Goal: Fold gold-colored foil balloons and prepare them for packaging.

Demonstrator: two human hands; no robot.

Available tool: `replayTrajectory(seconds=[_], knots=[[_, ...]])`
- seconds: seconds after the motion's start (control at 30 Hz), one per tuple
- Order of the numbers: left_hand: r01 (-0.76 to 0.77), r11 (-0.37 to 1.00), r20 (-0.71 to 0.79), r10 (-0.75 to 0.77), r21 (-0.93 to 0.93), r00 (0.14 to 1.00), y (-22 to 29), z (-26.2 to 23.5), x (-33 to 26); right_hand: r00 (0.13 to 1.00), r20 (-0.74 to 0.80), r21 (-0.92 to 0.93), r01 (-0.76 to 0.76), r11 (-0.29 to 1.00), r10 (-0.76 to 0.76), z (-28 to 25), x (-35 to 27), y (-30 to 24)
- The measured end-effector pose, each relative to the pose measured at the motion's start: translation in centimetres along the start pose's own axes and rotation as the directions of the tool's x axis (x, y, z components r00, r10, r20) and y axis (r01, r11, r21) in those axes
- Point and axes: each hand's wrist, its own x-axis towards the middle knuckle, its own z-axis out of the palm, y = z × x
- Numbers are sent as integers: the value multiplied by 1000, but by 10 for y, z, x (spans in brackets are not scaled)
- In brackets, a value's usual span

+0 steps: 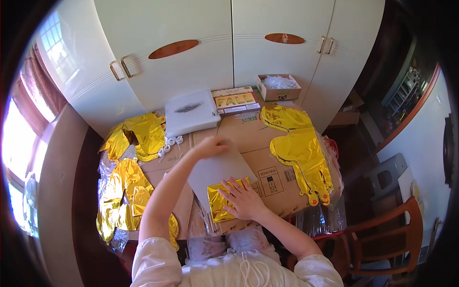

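Observation:
My right hand (243, 200) lies spread and flat on a folded gold foil balloon (217, 201). Under that balloon is a whitish, translucent plastic bag (210, 174) on the cardboard. At the bag's far edge is my left hand (213, 147), its fingers drawn together and a little blurred; they seem to pinch that edge. Flat gold foil balloons (299, 148) are laid out on the right. More gold foil balloons (131, 184) are heaped on the left. Close to my left hand are small white coils of string or ribbon (169, 145).
A stack of translucent bags (191, 112) rests at the back, beside flat printed packages (235, 99). An open carton (278, 87) holds white, clear-looking pieces. Behind the cardboard-covered table (253, 162) stand white cabinets (282, 57). A wooden chair (382, 239) is at the right.

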Motion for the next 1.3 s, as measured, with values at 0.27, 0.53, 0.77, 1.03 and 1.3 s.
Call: replayTrajectory(seconds=[0.27,0.53,0.77,1.03,1.3], knots=[[-161,971,120,141,175,983,14,60,-6,1000,5,-5,17,1000,-17,4,3,0],[-196,981,21,196,-2,980,-11,67,-51,995,89,-15,-40,999,41,3,14,3],[-223,946,-44,219,-236,975,-12,62,-55,996,74,-7,-52,999,52,6,24,13],[-209,873,-219,331,442,918,28,77,-138,991,114,-61,-63,996,70,4,26,15],[-80,762,-180,252,643,951,9,103,-168,999,-26,21,-27,999,28,12,25,17]])
